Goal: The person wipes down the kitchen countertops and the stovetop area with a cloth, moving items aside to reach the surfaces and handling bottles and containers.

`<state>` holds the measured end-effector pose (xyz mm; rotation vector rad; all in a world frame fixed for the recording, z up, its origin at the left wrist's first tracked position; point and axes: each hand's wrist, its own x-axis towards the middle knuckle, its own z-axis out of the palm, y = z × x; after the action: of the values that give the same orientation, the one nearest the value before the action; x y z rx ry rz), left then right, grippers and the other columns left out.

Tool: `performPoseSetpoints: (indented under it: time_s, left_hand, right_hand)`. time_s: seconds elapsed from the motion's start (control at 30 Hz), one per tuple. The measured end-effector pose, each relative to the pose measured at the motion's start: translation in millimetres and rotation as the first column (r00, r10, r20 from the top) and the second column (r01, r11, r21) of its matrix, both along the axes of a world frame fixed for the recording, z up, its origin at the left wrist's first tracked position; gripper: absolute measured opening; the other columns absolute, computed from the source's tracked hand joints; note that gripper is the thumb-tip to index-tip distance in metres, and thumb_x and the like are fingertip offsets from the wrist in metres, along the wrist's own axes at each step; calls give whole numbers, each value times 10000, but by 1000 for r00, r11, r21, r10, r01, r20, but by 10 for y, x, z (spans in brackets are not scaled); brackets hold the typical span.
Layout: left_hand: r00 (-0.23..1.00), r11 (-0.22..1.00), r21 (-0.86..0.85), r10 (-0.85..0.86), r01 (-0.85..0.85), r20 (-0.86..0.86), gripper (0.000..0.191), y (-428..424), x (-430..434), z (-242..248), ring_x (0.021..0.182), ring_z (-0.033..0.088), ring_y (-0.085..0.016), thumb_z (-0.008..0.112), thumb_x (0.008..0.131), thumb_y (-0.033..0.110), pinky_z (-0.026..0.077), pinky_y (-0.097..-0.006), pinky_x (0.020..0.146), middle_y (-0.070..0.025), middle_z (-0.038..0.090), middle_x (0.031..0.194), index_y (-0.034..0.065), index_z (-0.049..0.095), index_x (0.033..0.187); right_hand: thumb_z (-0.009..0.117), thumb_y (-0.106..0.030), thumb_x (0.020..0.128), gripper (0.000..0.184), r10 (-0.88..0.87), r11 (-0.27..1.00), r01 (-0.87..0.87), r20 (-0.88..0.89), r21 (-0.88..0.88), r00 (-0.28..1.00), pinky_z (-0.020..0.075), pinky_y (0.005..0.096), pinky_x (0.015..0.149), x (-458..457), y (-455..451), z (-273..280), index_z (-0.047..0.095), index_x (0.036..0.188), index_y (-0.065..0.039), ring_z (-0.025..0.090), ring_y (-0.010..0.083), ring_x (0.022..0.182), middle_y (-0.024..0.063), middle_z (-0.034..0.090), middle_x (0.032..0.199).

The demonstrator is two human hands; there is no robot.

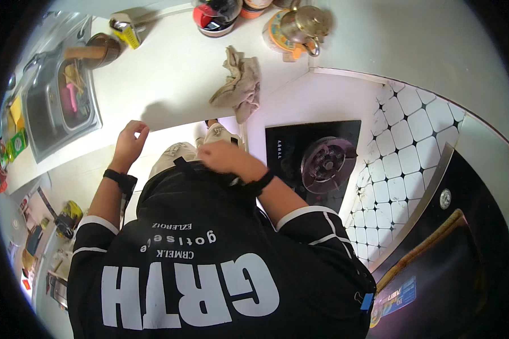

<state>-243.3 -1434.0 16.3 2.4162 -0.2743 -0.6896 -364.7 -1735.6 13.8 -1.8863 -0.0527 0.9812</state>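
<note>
My left hand (130,139) hangs over the counter's front edge, left of my body. Its thumb and forefinger meet in a small ring, and nothing shows between them. Blurred, my right hand (220,156) is curled in front of my waist, close to the hem of my black shirt (186,237). Whether it holds anything cannot be made out. A short black strap (183,166) sticks out at that hem. Both wrists wear dark bands. Beyond my hands, a crumpled beige cloth (241,87) lies on the white counter (165,76), touched by neither hand.
At right is a black gas hob (280,169) with a round burner (328,164). A steel sink (46,110) is set in at left. Along the back stand a metal teapot (307,23), a glass-topped container (216,17) and a brown mortar (108,50). A range hood (432,237) slants at lower right.
</note>
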Motion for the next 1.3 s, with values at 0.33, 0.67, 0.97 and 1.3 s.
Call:
performPoseSetpoints:
  time_s: [0.33, 0.67, 0.97, 1.3]
  left_hand:
    - [991, 991, 54, 123, -120, -61, 187, 178, -370, 147, 868, 707, -306, 679, 956, 175, 564, -387, 770, -168, 706, 986, -7, 699, 990]
    - [989, 978, 154, 146, -142, -13, 223, 438, -433, 162, 873, 698, -325, 670, 965, 207, 570, -407, 793, -184, 713, 999, -8, 718, 1003]
    - [965, 955, 156, 260, -251, -41, 232, 520, -664, 457, 937, 685, -352, 673, 938, 254, 558, -428, 854, -194, 686, 1069, 36, 725, 996]
    - [996, 932, 360, 67, -42, -57, 720, 356, -525, 229, 1404, 436, -467, 709, 895, 276, 457, -505, 1119, -255, 330, 1612, 78, 434, 1530]
  right_hand:
    - [577, -438, 987, 573, 81, 778, 77, 221, -624, 972, 431, 515, 1083, -209, 49, -52, 629, 1251, 67, 595, 464, 1208, 312, 664, 1228]
    - [678, -424, 927, 700, 8, 617, 494, 633, -612, 774, 479, 527, 1030, 763, -557, -60, 480, 1518, -107, 554, 461, 1210, 262, 530, 1429]
    - [615, -236, 952, 609, 274, 720, 349, 708, -600, 652, 468, 522, 1075, 1304, 165, -710, 465, 1482, 25, 518, 460, 1277, 304, 405, 1516]
    - [552, -113, 960, 499, 108, 911, 153, 581, -382, 807, 524, 472, 1016, 1482, 741, -571, 506, 1448, -20, 560, 391, 1219, 158, 412, 1576]
